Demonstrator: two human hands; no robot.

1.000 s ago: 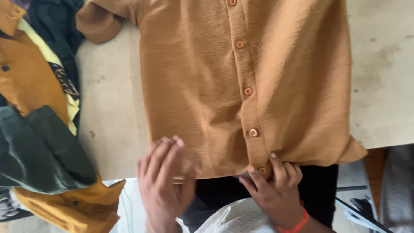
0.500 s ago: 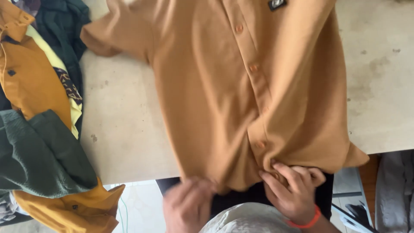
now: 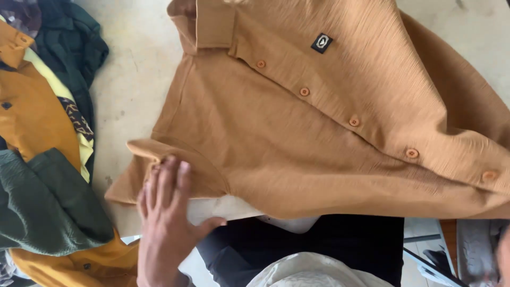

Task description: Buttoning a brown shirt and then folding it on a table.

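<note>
A tan button-up shirt lies slantwise on the pale table, collar at the top and hem running off to the lower right. It has a small black patch on the chest and several buttons along the placket. My left hand rests flat on the short sleeve at the shirt's lower left, fingers stretched out, gripping nothing. Only a sliver of my right hand shows at the right edge, below the hem, and its fingers are hidden.
A pile of clothes lies at the left: a dark green garment, a mustard-orange one and a dark teal one. The table's front edge runs just below the shirt, with my dark and white clothing under it.
The shirt has swung round so its collar and patch show and the hem points right. My left hand went from the hem to the left sleeve. My right hand slid off to the right edge.
</note>
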